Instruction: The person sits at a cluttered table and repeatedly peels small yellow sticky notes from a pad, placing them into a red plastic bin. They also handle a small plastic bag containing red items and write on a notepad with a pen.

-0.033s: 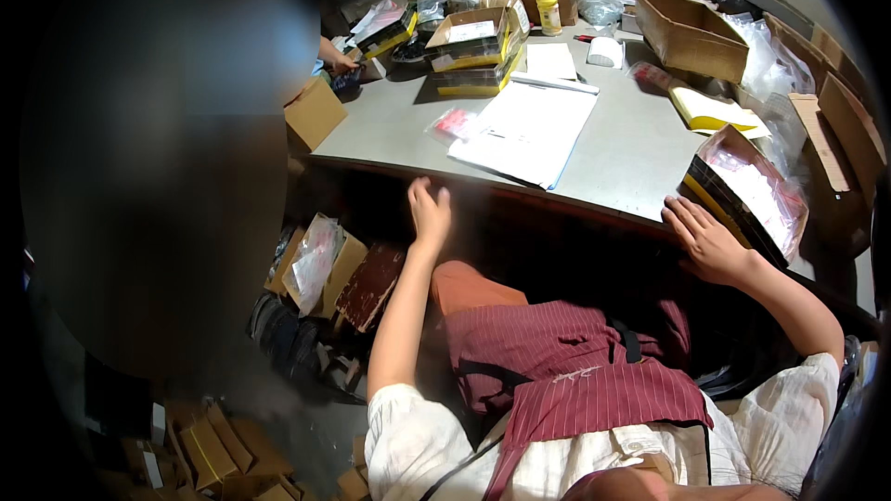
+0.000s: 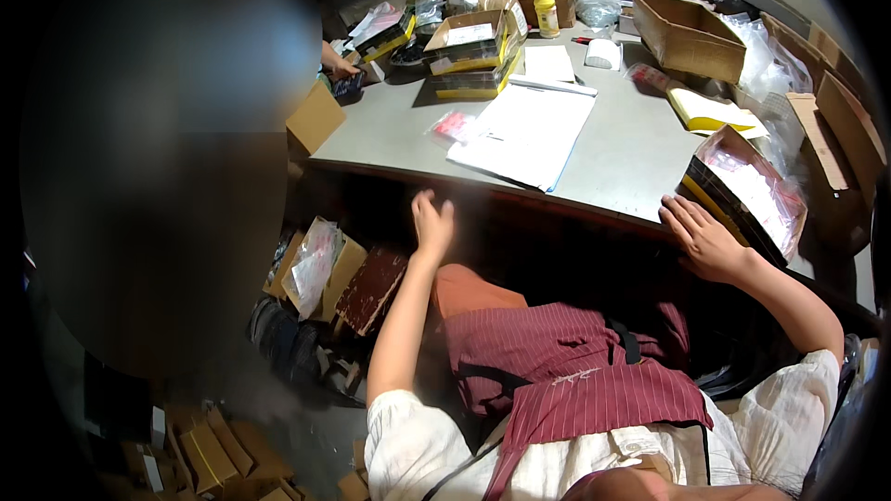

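Note:
My left hand point(image 2: 432, 224) hangs in the air just below the table's front edge, its thumb apart from loosely bent fingers and nothing visible in it. Flat on the front edge at the right rests my right hand point(image 2: 703, 239), fingers stretched out and holding nothing. Beside it stands a black and yellow box point(image 2: 742, 187) filled with small clear plastic packets. White papers on a clipboard point(image 2: 527, 134) lie on the grey table point(image 2: 371, 144) between the two hands. A small clear packet with red print point(image 2: 453, 126) touches the papers' left side.
Stacked boxes point(image 2: 467, 54), a yellow bottle with orange cap point(image 2: 546, 11) and an open carton point(image 2: 691, 35) stand farther back. A yellow-paged pad point(image 2: 715, 113) lies right. Another person's hand point(image 2: 343, 69) shows far left. Cartons point(image 2: 343, 264) stand below the table at left.
My left hand has dropped very slightly away from the table edge. My right hand and the things on the table stay as they were.

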The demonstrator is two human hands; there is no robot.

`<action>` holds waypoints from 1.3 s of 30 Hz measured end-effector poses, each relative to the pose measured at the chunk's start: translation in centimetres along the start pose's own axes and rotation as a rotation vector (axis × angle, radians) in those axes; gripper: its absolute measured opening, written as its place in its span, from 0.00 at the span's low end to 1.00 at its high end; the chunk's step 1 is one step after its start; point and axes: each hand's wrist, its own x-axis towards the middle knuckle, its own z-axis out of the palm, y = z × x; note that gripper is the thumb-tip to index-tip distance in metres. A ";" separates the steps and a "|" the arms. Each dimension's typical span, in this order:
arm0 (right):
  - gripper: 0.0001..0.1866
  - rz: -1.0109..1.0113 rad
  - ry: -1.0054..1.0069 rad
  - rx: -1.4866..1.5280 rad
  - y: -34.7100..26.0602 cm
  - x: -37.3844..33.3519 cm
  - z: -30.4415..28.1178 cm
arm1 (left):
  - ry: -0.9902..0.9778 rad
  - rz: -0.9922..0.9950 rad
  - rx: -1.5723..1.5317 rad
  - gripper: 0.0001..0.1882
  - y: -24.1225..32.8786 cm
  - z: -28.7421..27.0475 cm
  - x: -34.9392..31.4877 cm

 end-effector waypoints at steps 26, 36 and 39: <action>0.39 0.048 0.022 0.700 5.3 2.8 1.7 | -0.454 1.143 0.178 0.16 14.6 6.2 2.5; 0.48 0.188 -0.051 0.921 5.2 2.1 -0.9 | -0.733 0.920 0.199 0.25 18.4 4.1 4.9; 0.38 0.390 0.006 0.958 3.1 -2.6 -3.2 | -0.847 0.867 0.267 0.31 19.5 2.7 4.7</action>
